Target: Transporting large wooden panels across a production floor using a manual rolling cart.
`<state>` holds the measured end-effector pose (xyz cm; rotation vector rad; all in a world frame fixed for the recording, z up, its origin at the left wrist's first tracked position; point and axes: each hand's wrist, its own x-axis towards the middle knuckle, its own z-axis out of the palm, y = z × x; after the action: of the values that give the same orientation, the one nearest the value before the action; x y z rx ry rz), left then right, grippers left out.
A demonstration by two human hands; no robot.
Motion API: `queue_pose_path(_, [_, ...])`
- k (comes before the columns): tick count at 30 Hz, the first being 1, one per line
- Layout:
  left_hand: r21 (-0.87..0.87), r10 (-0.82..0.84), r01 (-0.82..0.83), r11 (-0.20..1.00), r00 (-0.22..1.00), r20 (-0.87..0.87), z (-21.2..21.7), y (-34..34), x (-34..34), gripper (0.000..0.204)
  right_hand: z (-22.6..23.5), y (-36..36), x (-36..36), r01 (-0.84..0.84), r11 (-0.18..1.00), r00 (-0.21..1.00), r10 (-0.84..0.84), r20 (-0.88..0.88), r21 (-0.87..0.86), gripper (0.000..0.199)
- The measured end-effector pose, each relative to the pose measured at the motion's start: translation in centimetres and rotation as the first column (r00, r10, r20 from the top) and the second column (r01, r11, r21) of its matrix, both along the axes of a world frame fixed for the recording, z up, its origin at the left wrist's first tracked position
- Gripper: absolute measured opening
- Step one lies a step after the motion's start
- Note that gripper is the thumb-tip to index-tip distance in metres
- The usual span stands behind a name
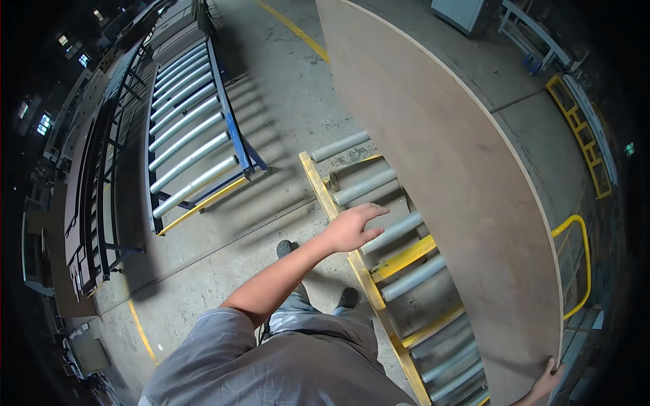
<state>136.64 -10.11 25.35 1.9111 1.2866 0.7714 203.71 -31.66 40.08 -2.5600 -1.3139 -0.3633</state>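
A large plywood sheet (440, 149) stands tilted on edge over the yellow-framed roller cart (387, 308), its top edge curving in the wide view. My right hand (544, 384) grips the sheet's edge at the lower right, with the fingertips at its rim and part of the hand cut off by the picture. Above the cart's rollers, my left hand (354, 227) reaches out with the thumb and fingers apart. It holds nothing, and a gap lies between it and the plywood face.
A blue-framed roller conveyor (193, 128) stands ahead to the left, beside a dark rack (101, 196) with stacked boards. Past the sheet are a yellow rail (583, 267) and a yellow frame (575, 128). A grey cabinet (460, 13) stands far right. My shoes are beside the cart.
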Motion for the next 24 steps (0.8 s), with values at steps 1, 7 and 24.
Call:
queue_pose_path(1, [-0.073, -0.001, 0.004, 0.997, 0.999, 0.034, -0.1, 1.1, -1.6, 0.043, 0.1, 0.7, -1.0, -0.021, 0.999, 0.999, 0.021, 0.03, 0.025, 0.059])
queue_pose_path(7, [0.098, -0.061, 0.064, 0.993, 0.997, -0.041, 0.6, 9.0, -12.3, 0.042, -0.8, 8.6, -10.5, -0.036, 0.989, 0.995, 0.021, 0.101, 0.146, 0.054])
queue_pose_path(24, [-0.636, 0.139, 0.099, 0.766, 0.939, 0.314, -9.5, 31.4, -23.1, 0.046, 0.2, 31.0, -31.0, -0.101, 0.971, 0.962, 0.041, 0.268, 0.215, 0.05])
